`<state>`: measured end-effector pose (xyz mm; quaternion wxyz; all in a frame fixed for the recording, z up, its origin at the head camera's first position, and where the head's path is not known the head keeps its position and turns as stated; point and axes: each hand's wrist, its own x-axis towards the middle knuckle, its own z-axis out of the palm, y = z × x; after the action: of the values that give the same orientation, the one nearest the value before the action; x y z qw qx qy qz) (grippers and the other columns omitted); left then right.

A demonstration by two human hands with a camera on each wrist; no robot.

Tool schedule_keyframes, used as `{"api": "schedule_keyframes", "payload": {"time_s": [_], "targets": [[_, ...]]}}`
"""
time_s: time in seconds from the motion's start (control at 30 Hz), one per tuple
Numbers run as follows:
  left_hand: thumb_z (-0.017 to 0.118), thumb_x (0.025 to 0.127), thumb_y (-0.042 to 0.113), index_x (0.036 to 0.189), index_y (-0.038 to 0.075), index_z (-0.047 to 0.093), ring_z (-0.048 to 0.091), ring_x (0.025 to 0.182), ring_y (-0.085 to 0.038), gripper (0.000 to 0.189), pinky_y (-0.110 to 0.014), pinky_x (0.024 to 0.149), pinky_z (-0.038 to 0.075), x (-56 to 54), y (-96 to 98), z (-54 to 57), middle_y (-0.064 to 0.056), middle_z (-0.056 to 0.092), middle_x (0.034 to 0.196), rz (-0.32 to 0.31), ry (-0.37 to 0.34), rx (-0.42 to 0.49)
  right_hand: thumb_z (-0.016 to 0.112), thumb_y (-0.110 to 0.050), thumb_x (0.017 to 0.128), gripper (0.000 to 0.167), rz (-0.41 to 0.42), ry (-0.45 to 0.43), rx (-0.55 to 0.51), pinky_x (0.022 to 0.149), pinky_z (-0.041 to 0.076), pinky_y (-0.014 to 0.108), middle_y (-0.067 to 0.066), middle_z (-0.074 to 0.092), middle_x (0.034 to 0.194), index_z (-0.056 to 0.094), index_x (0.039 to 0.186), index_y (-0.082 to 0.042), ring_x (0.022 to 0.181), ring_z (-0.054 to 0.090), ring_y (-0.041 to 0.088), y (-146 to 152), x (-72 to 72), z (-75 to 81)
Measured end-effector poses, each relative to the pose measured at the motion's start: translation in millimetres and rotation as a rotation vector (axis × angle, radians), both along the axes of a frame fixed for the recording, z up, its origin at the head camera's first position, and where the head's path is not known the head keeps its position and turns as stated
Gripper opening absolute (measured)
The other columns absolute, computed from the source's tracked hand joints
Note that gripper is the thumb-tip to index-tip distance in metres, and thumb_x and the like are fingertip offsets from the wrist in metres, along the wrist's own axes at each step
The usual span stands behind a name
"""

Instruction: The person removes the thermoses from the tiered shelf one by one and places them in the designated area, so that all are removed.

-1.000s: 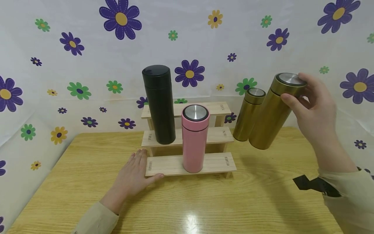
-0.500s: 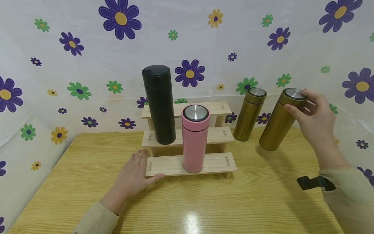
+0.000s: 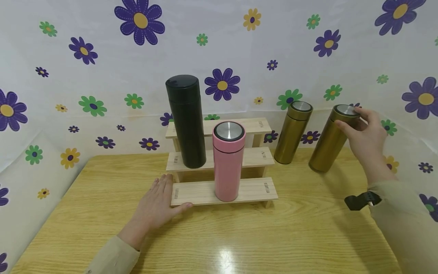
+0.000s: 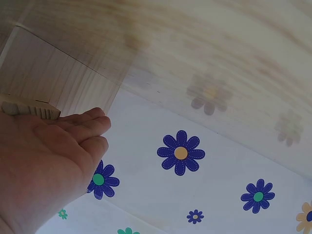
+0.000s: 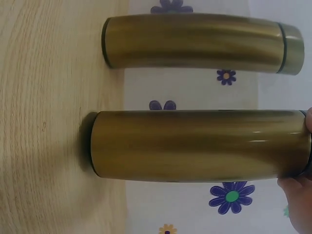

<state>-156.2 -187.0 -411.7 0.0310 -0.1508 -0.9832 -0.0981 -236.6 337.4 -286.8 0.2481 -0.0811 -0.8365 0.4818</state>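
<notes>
My right hand (image 3: 367, 133) grips a gold thermos flask (image 3: 327, 142) near its steel-topped lid, thumb on one side and fingers on the other. In the right wrist view the base of this gold flask (image 5: 200, 145) is close over the table, with a dark shadow beside it. A second gold flask (image 3: 293, 133) stands upright just to its left. My left hand (image 3: 155, 203) lies with straight fingers along the left end of the wooden three-step rack (image 3: 195, 193), thumb at its front edge. The left wrist view shows the hand (image 4: 53, 156) beside the rack's wood.
On the rack's middle step stands a tall black flask (image 3: 187, 125); a pink flask (image 3: 227, 167) with a steel top stands on the lowest step. A flower-patterned white cloth (image 3: 113, 76) hangs behind the wooden table (image 3: 219, 236).
My right hand has carried the gold flask to the right and lowered it, away from the other gold flask, opening a gap between them. The left hand has stayed in place.
</notes>
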Motion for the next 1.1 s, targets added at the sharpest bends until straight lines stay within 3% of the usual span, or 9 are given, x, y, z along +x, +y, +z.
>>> {"api": "schedule_keyframes", "payload": {"time_s": [0.5,0.63,0.9,1.1], "targets": [[0.033,0.078,0.085,0.147,-0.010,0.017,0.016,0.142,-0.036,0.118,-0.046,0.116,0.012,-1.3,0.5,-1.9,-0.024,0.019,0.154,0.001,-0.003,-0.002,0.065,-0.034,0.088,0.070,-0.017,-0.023,0.002,0.105,0.038,0.030,0.004,0.031,0.152,0.031,0.147,-0.016,0.132,0.041,0.020,7.6,-18.3,-8.4],[0.033,0.078,0.085,0.147,-0.010,0.016,0.016,0.142,-0.037,0.119,-0.046,0.116,0.012,-1.3,-0.3,-2.7,-0.024,0.018,0.154,0.003,-0.008,0.006,0.064,-0.037,0.089,0.071,-0.011,-0.022,0.051,0.104,0.040,0.031,0.007,0.030,0.153,0.030,0.147,-0.015,0.132,0.042,0.023,11.2,-20.5,-13.0],[0.033,0.077,0.085,0.147,-0.011,0.017,0.017,0.142,-0.037,0.120,-0.047,0.116,0.013,-2.7,-0.3,-2.2,-0.025,0.019,0.153,0.003,-0.001,0.000,0.065,-0.035,0.089,0.068,-0.040,0.075,0.114,0.101,0.042,0.026,0.011,0.038,0.148,0.034,0.145,-0.012,0.126,0.049,0.024,12.5,-25.0,-21.8],[0.033,0.078,0.085,0.147,-0.011,0.018,0.017,0.142,-0.038,0.119,-0.047,0.116,0.013,-1.7,1.5,-1.8,-0.025,0.020,0.153,0.003,-0.005,-0.002,0.066,-0.034,0.089,0.066,-0.054,0.092,0.087,0.102,0.041,0.027,0.011,0.039,0.147,0.035,0.144,-0.014,0.128,0.047,0.026,11.9,-23.4,-24.4]]}}
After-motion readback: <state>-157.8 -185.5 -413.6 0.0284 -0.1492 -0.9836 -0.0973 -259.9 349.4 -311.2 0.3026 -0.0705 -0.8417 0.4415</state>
